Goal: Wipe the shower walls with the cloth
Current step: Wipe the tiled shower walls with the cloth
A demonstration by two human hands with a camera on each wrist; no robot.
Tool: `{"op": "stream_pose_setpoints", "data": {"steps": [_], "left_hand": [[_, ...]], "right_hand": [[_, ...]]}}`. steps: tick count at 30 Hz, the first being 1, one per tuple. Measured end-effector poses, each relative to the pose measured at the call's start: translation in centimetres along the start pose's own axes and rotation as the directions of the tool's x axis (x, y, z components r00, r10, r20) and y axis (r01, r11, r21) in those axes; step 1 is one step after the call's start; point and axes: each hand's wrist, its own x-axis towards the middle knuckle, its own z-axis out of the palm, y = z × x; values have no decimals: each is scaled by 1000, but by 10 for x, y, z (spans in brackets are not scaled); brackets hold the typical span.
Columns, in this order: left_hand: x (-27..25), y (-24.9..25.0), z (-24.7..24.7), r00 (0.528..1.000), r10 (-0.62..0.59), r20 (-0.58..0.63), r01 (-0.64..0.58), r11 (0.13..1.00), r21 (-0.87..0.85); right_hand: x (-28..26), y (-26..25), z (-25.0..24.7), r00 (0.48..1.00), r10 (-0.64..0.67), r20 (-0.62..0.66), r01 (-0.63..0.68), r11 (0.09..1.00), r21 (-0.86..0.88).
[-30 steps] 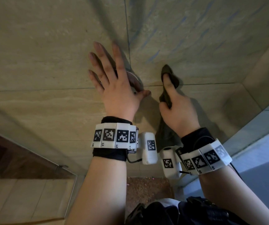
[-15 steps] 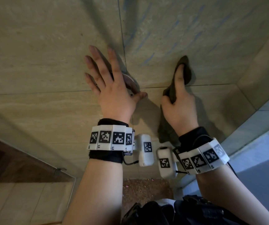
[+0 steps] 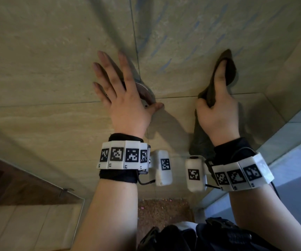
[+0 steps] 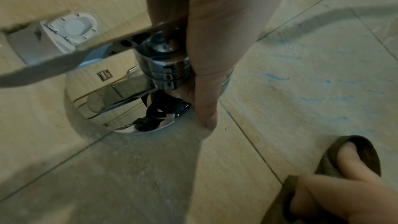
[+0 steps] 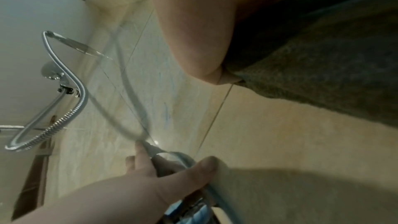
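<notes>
Right hand (image 3: pixel 218 113) clamps the dark cloth (image 3: pixel 226 69) flat against the tiled shower wall (image 3: pixel 55 51), right of the chrome fitting (image 3: pixel 144 89); left hand (image 3: pixel 122 98), fingers spread, braces there. Overlapping firm strokes should clear the blue streaks (image 3: pixel 166 64).

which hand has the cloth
The right hand grips the dark olive cloth against the beige tiled wall; the left hand rests on the round chrome fitting instead.

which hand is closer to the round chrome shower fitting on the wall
Left. The left hand lies over the chrome fitting, its thumb against the fitting's side. The right hand is off to the fitting's right, pressing the cloth on the tile.
</notes>
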Motion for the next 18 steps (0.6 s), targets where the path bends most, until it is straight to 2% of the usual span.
{"op": "stream_pose_setpoints", "data": {"steps": [6,9,13,18], "left_hand": [[0,-1,1,1000,2,-1,-2,1000,2],[0,-2,2,1000,3,0,-3,1000,5],[0,-2,3,1000,9,-9,-9,1000,3],[1,-2,2,1000,13,-26,-13,1000,-2]], "right_hand": [[-3,-2,7,989,-89,115,100,991,-93],[2,-1,-3,994,-91,66,100,984,-148],[8,-2,-9,998,-23,-50,19,997,-69],[-4,-2,10,1000,-7,-9,7,1000,-14]]}}
